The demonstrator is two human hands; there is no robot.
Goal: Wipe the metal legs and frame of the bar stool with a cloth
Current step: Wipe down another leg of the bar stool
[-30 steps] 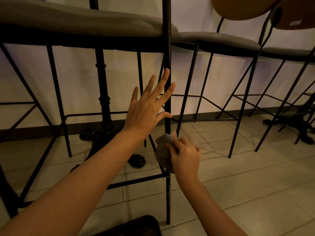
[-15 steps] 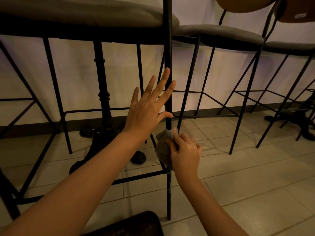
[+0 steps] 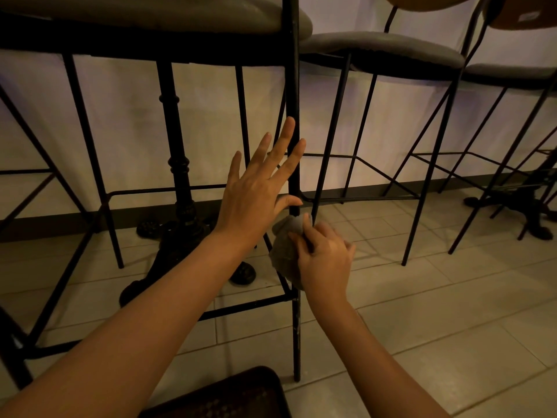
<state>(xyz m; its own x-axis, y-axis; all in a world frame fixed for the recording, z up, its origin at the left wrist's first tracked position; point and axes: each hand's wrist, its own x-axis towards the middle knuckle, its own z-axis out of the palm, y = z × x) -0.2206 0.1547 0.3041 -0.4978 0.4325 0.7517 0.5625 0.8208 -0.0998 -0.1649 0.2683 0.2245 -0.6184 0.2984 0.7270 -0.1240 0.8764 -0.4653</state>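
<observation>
A black metal bar stool fills the left and centre, with its near front leg [image 3: 293, 101] running straight down to the tiled floor. My right hand [image 3: 325, 257] grips a bunched grey cloth [image 3: 284, 251] wrapped against this leg just above the lower footrest bar [image 3: 241, 309]. My left hand [image 3: 259, 191] is spread with straight fingers in front of the same leg, higher up, its thumb near the metal. The stool's grey padded seat [image 3: 150, 10] spans the top of the view.
A black cast-iron table pedestal [image 3: 177, 164] stands behind the stool. More black-legged stools [image 3: 428, 176] line the wall to the right, and another table base [image 3: 530, 206] sits at the far right. A dark perforated object [image 3: 229, 396] lies at the bottom edge.
The cloth in my right hand has slid slightly up the leg. My left hand has stayed spread in the same place. The view has tilted a little.
</observation>
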